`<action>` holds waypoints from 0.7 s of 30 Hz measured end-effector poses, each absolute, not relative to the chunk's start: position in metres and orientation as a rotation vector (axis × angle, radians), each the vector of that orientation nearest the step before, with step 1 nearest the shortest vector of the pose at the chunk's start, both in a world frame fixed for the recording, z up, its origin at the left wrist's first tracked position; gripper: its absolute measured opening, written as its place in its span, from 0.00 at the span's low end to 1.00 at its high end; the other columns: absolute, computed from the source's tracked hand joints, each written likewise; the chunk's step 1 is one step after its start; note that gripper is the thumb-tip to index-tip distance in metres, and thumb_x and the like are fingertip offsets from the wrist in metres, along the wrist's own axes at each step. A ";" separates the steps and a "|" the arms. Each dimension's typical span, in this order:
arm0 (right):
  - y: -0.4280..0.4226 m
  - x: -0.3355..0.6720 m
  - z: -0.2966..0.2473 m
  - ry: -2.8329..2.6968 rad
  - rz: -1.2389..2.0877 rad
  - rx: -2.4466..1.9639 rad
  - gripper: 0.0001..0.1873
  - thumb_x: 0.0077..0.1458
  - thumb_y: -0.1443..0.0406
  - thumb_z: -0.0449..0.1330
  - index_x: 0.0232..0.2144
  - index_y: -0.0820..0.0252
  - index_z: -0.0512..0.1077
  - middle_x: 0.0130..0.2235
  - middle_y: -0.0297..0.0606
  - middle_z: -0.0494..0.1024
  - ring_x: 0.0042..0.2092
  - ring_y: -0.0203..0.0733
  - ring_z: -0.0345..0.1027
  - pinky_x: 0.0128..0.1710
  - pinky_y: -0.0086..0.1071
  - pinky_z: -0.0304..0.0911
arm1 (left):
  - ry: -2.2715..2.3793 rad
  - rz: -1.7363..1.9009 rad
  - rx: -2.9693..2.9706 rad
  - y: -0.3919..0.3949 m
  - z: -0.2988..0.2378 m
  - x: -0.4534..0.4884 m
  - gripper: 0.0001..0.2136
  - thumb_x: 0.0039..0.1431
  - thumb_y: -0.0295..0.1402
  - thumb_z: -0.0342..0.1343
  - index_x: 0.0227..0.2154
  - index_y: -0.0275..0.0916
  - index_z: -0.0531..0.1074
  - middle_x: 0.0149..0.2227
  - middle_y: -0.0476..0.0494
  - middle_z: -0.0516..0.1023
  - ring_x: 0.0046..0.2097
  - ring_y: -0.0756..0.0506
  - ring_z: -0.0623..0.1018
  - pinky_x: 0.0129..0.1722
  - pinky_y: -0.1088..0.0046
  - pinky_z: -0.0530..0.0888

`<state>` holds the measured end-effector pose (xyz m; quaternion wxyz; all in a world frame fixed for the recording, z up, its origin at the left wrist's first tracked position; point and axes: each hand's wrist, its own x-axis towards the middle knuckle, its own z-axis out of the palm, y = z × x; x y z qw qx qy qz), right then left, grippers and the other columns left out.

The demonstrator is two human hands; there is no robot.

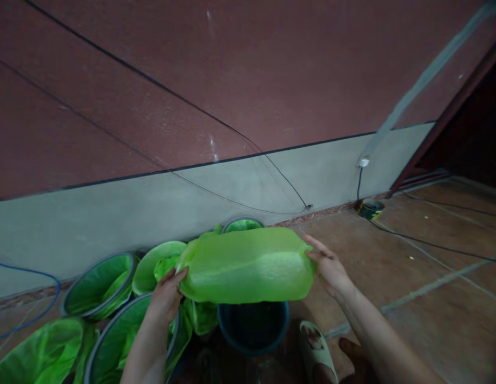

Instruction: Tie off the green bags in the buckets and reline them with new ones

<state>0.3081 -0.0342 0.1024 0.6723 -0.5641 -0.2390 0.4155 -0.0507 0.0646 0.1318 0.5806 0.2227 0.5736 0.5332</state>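
I hold a bright green plastic bag (248, 266) stretched out between both hands, over a dark blue bin (253, 325) with no liner in it. My left hand (167, 294) grips the bag's left edge with its fingers curled onto the plastic. My right hand (328, 266) holds the right edge, fingers along the bag. The bag is puffed out and hides the far rim of the bin below.
Several bins lined with green bags (100, 285) stand along the wall at the left. A slipper on a foot (316, 349) is beside the blue bin. A wall socket (364, 161), black cables and a small tin (370, 209) lie to the right on the tiled floor.
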 end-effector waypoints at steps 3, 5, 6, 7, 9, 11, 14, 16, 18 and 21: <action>-0.038 0.309 0.115 -0.599 1.070 -1.230 0.26 0.40 0.61 0.68 0.45 0.59 0.77 0.42 0.42 0.82 0.39 0.42 0.74 0.41 0.34 0.65 | 1.313 1.282 0.537 0.066 0.138 -0.049 0.23 0.52 0.22 0.60 0.52 0.37 0.68 0.38 0.44 0.80 0.35 0.49 0.79 0.38 0.75 0.74; -0.040 0.310 0.120 -0.655 1.117 -1.215 0.26 0.38 0.62 0.69 0.45 0.60 0.77 0.42 0.42 0.82 0.40 0.43 0.73 0.42 0.35 0.65 | 1.248 1.279 0.594 0.065 0.144 -0.050 0.27 0.54 0.25 0.59 0.57 0.42 0.65 0.44 0.43 0.79 0.40 0.47 0.80 0.39 0.73 0.75; -0.041 0.311 0.121 -0.684 1.135 -1.206 0.28 0.37 0.63 0.69 0.46 0.59 0.76 0.42 0.42 0.82 0.40 0.43 0.73 0.43 0.36 0.65 | 1.217 1.263 0.631 0.064 0.147 -0.052 0.29 0.54 0.26 0.59 0.59 0.45 0.62 0.46 0.43 0.79 0.42 0.46 0.80 0.39 0.72 0.75; -0.041 0.312 0.122 -0.712 1.150 -1.198 0.30 0.36 0.64 0.70 0.47 0.58 0.76 0.42 0.41 0.82 0.40 0.42 0.73 0.43 0.36 0.65 | 1.186 1.244 0.676 0.062 0.149 -0.054 0.32 0.52 0.27 0.61 0.61 0.48 0.60 0.48 0.43 0.78 0.44 0.45 0.79 0.40 0.71 0.75; -0.042 0.314 0.121 -0.755 1.166 -1.192 0.34 0.35 0.66 0.71 0.49 0.55 0.74 0.43 0.38 0.81 0.40 0.41 0.73 0.44 0.35 0.65 | 1.117 1.195 0.789 0.059 0.150 -0.057 0.38 0.47 0.29 0.65 0.62 0.49 0.59 0.49 0.44 0.78 0.46 0.44 0.79 0.42 0.71 0.75; -0.043 0.317 0.117 -0.790 1.164 -1.201 0.36 0.34 0.67 0.71 0.51 0.53 0.73 0.44 0.36 0.81 0.41 0.41 0.73 0.45 0.35 0.65 | 1.063 1.177 0.905 0.056 0.148 -0.060 0.40 0.41 0.29 0.68 0.60 0.47 0.63 0.49 0.45 0.78 0.48 0.43 0.78 0.45 0.71 0.74; -0.043 0.322 0.110 -0.846 1.137 -1.241 0.37 0.34 0.68 0.69 0.51 0.53 0.72 0.46 0.36 0.80 0.43 0.42 0.73 0.46 0.37 0.66 | 1.063 1.199 1.006 0.055 0.147 -0.061 0.34 0.39 0.31 0.69 0.54 0.42 0.70 0.48 0.45 0.79 0.49 0.43 0.77 0.48 0.71 0.73; -0.042 0.325 0.106 -0.908 1.115 -1.301 0.36 0.34 0.69 0.67 0.51 0.54 0.72 0.46 0.36 0.80 0.44 0.44 0.73 0.46 0.37 0.66 | 1.072 1.203 1.018 0.056 0.148 -0.061 0.31 0.41 0.32 0.68 0.52 0.41 0.71 0.47 0.45 0.79 0.49 0.43 0.78 0.48 0.71 0.74; -0.042 0.329 0.101 -0.990 1.088 -1.393 0.35 0.34 0.70 0.65 0.51 0.57 0.73 0.44 0.37 0.81 0.43 0.45 0.73 0.45 0.36 0.67 | 1.059 1.203 0.993 0.056 0.151 -0.063 0.31 0.41 0.32 0.68 0.53 0.41 0.71 0.46 0.45 0.80 0.48 0.43 0.78 0.47 0.71 0.74; -0.044 0.333 0.096 -1.148 1.034 -1.552 0.31 0.35 0.69 0.62 0.47 0.62 0.75 0.39 0.37 0.82 0.39 0.45 0.74 0.41 0.35 0.67 | 1.039 1.212 0.935 0.057 0.154 -0.067 0.33 0.40 0.32 0.69 0.54 0.41 0.70 0.44 0.44 0.81 0.48 0.42 0.78 0.46 0.70 0.75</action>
